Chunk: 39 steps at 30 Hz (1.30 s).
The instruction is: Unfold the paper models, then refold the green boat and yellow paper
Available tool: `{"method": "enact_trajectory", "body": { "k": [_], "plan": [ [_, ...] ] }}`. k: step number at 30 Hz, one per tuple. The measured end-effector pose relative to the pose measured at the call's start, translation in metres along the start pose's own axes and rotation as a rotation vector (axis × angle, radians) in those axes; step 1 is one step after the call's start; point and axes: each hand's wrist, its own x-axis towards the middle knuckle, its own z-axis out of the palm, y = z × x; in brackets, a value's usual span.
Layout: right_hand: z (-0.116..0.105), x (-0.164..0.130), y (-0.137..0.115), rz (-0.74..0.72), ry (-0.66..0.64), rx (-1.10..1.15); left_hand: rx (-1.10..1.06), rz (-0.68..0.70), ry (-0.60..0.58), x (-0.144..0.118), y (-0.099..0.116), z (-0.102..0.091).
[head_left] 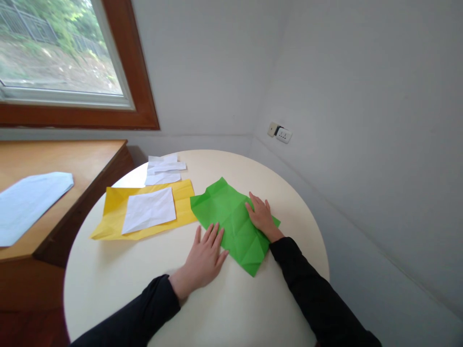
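A creased sheet of green paper (231, 214) lies unfolded on the round white table (231, 308), its corners slightly raised. My left hand (203, 260) rests at the sheet's near left edge, fingers spread and fingertips touching the paper. On the sheet's right part lies my right hand (261, 215), palm down with its fingers apart. Neither hand grips anything. To the left of the green sheet is a creased yellow paper (114, 212), with a white sheet (150, 209) on top of it.
Several white paper pieces (164, 168) lie at the table's back left. A wooden cabinet (90, 154) with a pale blue folded item (32, 202) stands at the left. White walls meet behind the table, with a socket (284, 135) on the right one. A brown-framed window (144, 108) is upper left.
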Motion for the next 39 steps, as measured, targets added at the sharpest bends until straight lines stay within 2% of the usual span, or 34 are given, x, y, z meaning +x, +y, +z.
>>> {"method": "enact_trajectory", "body": {
  "k": [11,28,34,39],
  "plan": [
    [0.001,0.005,0.007,0.015,0.077,0.167,0.009,-0.027,0.081,-0.003,-0.001,0.008],
    [-0.007,0.002,0.007,0.04,0.092,0.29,0.051,0.032,0.155,-0.004,-0.006,0.014],
    [-0.005,0.007,0.014,0.05,0.053,0.546,0.039,-0.001,0.128,-0.005,-0.006,0.01],
    [-0.005,0.008,0.016,0.076,0.025,0.772,-0.073,-0.101,0.092,-0.004,-0.002,0.002]
  ]
}}
